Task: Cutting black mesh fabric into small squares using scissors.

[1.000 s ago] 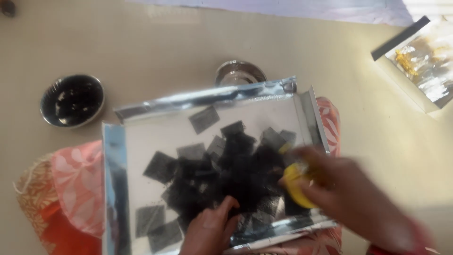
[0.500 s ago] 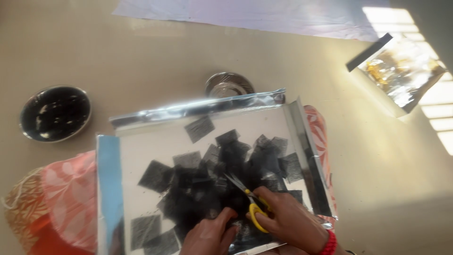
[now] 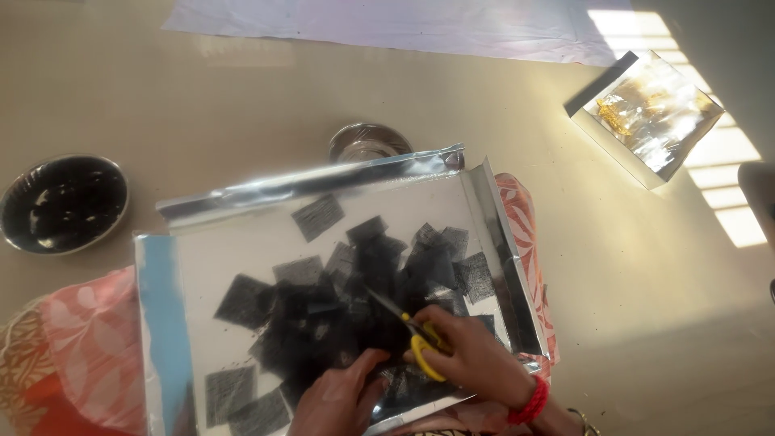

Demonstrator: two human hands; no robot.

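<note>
Right hand [image 3: 476, 359] gripping yellow-handled scissors [image 3: 408, 327], blades pointing toward 10 o'clock over black mesh squares [image 3: 355, 282]. Squares lying piled in foil-lined tray [image 3: 157, 299] resting on lap. Left hand [image 3: 339, 400] pressing squares at tray's 6 o'clock, fingers half curled. Dark-filled bowl [image 3: 63, 203] sitting at 9 o'clock; small steel bowl [image 3: 367, 144] at 12; foil box [image 3: 650, 113] holding golden bits at 2.

The tray [image 3: 165, 299] is glossy silver foil-like card. The squares [image 3: 319, 216] look like matt black mesh cloth. The scissors [image 3: 412, 331] have shiny metal blades and yellow plastic handles.
</note>
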